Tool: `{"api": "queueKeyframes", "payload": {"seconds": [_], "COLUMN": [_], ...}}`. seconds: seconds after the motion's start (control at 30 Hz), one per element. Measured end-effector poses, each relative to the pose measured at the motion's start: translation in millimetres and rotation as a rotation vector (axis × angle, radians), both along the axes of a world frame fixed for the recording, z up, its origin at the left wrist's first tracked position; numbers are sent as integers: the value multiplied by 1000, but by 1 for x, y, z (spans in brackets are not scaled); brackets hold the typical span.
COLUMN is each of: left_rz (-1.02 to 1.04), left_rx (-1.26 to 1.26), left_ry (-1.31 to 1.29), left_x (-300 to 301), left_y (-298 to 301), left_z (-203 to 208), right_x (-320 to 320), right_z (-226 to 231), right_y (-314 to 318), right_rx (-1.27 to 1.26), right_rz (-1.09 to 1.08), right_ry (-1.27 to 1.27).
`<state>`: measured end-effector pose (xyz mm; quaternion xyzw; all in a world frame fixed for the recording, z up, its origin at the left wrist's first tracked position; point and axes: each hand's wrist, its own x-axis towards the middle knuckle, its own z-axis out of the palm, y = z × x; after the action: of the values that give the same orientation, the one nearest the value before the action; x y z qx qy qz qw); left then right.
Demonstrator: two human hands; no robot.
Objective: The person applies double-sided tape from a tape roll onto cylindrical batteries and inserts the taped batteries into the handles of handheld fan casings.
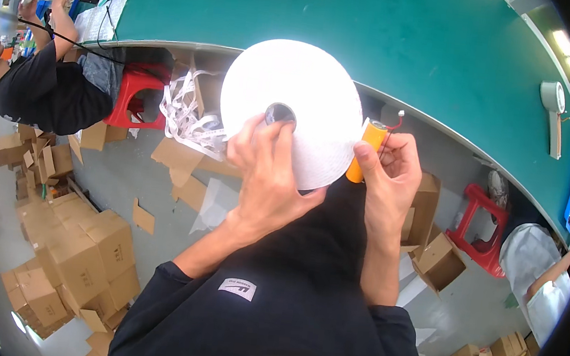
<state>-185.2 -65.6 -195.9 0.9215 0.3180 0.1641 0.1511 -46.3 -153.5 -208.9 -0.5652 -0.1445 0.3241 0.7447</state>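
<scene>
A large white roll (296, 75) of wound strip or tape is in front of me, close to the table's near edge. My left hand (265, 169) grips it, with fingers hooked at the round hole in its core and the thumb near its lower rim. Just right of the roll, my right hand (391, 168) pinches a yellow cylindrical battery pack (367, 152) between thumb and fingers. A thin red lead with a small white connector (401, 114) sticks up from the pack. The pack's left side is against or very near the roll's edge; I cannot tell whether they touch.
A green table (444, 49) runs across the far side, bearing a tape roll (552, 97) at right. Loose white strips (191, 116) hang left of the roll. Red stools (137, 96), cardboard boxes (83, 247) and scraps stand around. One person (45, 83) sits at left, another (539, 274) at right.
</scene>
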Motion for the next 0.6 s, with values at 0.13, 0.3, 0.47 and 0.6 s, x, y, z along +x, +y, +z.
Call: {"api": "queueKeyframes", "payload": {"seconds": [0.13,0.3,0.47,0.6], "left_rz": [7,41,75,71], "left_rx": [22,-31,-30,-54], "left_ry": [-19,-21,-77,-108], "left_x": [-1,3,10,13], "left_y": [1,-5,-9,-16], "left_z": [2,0,0,0], "right_x": [-7,-17,-24,-27], "right_z": [-4,-6,-8,-19], "right_y": [1,3,2,-3], "right_rx": [55,75,125,234], "right_rz": [-52,-146,-320,-448], "right_ry": [-12,-87,-151,-155]}}
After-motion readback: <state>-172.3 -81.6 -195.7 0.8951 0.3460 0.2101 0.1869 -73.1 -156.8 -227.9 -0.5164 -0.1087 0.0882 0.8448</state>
